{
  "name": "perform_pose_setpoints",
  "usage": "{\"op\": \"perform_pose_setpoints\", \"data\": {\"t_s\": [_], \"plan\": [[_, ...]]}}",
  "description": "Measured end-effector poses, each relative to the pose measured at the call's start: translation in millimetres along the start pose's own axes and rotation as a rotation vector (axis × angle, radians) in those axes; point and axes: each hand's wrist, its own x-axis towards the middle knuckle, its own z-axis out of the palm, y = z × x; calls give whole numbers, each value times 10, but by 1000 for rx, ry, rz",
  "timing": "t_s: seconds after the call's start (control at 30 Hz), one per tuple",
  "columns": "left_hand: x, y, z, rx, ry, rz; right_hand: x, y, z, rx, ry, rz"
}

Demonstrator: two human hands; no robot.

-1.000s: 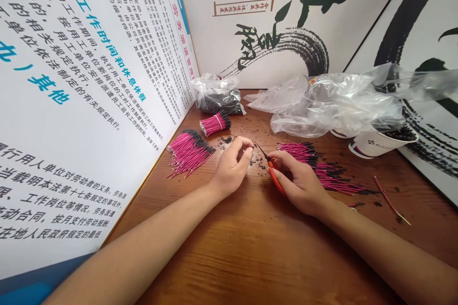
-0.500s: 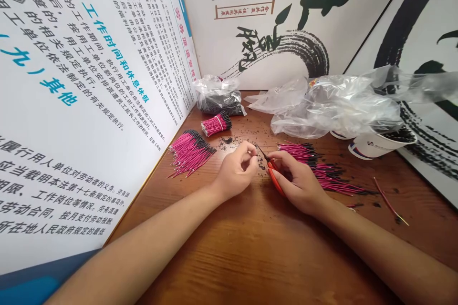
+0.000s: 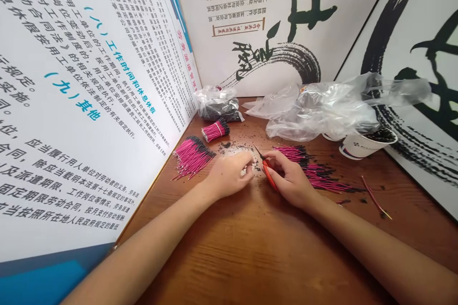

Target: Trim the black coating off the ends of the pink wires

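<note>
Clear plastic bags (image 3: 322,112) slump behind a white paper cup (image 3: 367,148) on the brown counter (image 3: 243,257); black crumbs (image 3: 226,145) litter it. Pink-and-black wires (image 3: 193,158) lie heaped outside either hand. The right grip (image 3: 291,178) holds an orange-handled tool (image 3: 269,175), pointed toward the curled left grip (image 3: 231,174), whose contents I cannot tell. The left panel (image 3: 107,100) reads “工作时间和休息休假” and “其他”.

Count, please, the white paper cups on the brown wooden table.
2: one white paper cup, holding small black pieces, stands at the right; another cup, mostly covered by clear plastic, shows behind it, to the left. The plastic may hide more.
</note>
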Motion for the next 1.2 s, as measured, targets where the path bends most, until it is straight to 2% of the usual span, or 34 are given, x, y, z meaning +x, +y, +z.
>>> {"op": "perform_pose_setpoints", "data": {"t_s": [0.13, 0.2, 0.27, 0.33, 0.4, 0.47, 0.53, 0.67, 0.8, 0.9, 1.13, 1.2], "plan": [[-69, -238, -332, 434, -87, -138, 16, -12, 10, 98, 14, 14], [-117, -343, -453, 537, -82, -247, 34, -4, 7, 238, 65, 28], [-147, -360, -490, 561, -44, -316, 53, 12, -9, 410, 181, 48], [-144, -260, -421, 485, -49, -266, 69, 29, -34, 529, 321, 63], [-110, -70, -262, 349, -126, -109, 78, 40, -55, 560, 416, 69], [-54, 146, -58, 252, -181, 53, 81, 43, -61, 538, 437, 70], [13, 321, 137, 182, -181, 156, 80, 39, -51, 515, 421, 63], [152, 465, 382, 143, -175, 191, 78, 26, -20, 536, 389, 60], [244, 478, 429, 124, -212, 128, 76, 26, -17, 554, 366, 68], [230, 467, 335, 154, -265, 79, 70, 31, -23, 544, 333, 73], [-37, 229, -206, 305, -452, -66, 69, 33, -14, 467, 304, 67], [-80, 212, -279, 321, -447, -62, 70, 41, -8, 453, 298, 68]]}}
